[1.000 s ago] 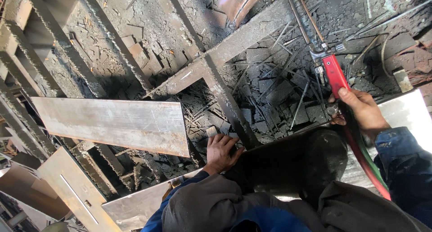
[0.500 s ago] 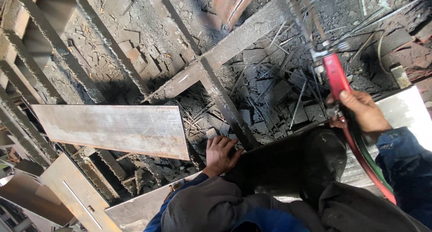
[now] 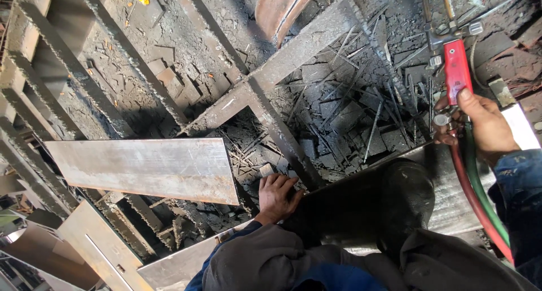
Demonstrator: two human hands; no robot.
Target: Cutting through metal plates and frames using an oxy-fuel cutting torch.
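Over scrap-strewn grating | right hand (image 3: 490,126) fingers wrapped around red cutting torch (image 3: 456,70) | left hand (image 3: 276,195) fingers spread flat on debris

Harsh daylight; deep shadows among debris; sharp focus; edges bend slightly.

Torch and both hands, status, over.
Right hand gripping red-handled cutting torch, red and green hoses trailing down. Left hand braced on steel plate edge, holding nothing. Scrap bars litter grate beneath torch.
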